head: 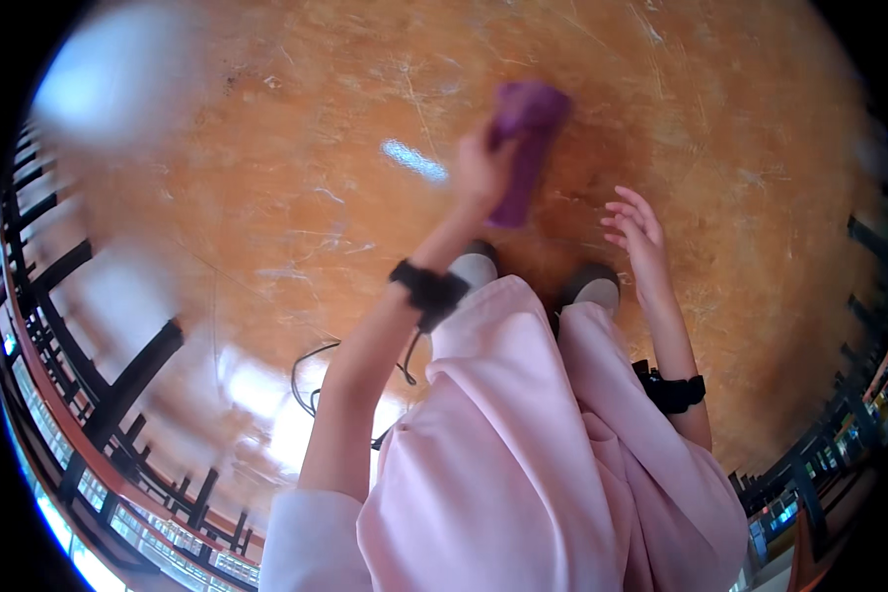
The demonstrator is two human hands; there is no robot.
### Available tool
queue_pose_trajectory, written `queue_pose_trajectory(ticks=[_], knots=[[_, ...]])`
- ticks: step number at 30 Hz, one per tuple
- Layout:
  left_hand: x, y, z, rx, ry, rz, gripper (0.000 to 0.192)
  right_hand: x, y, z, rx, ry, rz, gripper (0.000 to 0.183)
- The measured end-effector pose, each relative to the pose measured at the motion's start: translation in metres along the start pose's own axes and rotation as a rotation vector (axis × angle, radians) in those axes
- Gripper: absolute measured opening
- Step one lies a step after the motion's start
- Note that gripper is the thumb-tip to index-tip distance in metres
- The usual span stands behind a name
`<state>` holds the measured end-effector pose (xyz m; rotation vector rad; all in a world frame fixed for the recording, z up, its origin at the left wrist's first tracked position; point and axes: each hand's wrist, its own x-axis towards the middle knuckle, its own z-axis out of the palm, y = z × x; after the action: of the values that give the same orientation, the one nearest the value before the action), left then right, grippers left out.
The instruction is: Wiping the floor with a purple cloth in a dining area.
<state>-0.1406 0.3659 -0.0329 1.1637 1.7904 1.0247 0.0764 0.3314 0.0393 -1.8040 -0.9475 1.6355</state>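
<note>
My left hand is closed around a purple object, blurred, that looks like a folded or rolled cloth. It is held over the brown, scuffed floor, in front of my shoes. To its right, my right hand has its fingers spread and slightly curled, with nothing in it. Black straps with small devices sit on both wrists, the left device having a cable. The cloth's underside and the left fingertips are hidden.
My shoes and pink-clad knees are close below the hands. A thin black cable loops beside my left forearm. Rows of dark furniture legs stand along the left rim, others at the right rim.
</note>
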Motion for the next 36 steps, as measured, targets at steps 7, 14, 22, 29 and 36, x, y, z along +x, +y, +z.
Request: queue_pose_trajectory(ticks=[7, 14, 22, 29, 36], knots=[[-0.005, -0.079, -0.212, 0.411, 0.572, -0.19, 0.044, 0.01, 0.005, 0.015, -0.006, -0.035, -0.001, 0.026], [-0.006, -0.084, -0.237, 0.614, 0.732, -0.227, 0.046, 0.014, 0.011, 0.027, -0.022, -0.113, -0.068, 0.022], [0.039, 0.015, -0.034, 0.38, 0.262, 0.146, 0.025, 0.01, 0.015, 0.014, 0.044, -0.076, -0.049, 0.024], [-0.016, 0.072, 0.081, -0.039, -0.346, 0.221, 0.032, 0.006, 0.02, 0.004, 0.087, 0.13, -0.041, 0.028], [-0.045, 0.062, 0.04, 0.03, -0.05, 0.07, 0.041, 0.004, 0.015, 0.037, 0.048, -0.183, -0.219, 0.036]])
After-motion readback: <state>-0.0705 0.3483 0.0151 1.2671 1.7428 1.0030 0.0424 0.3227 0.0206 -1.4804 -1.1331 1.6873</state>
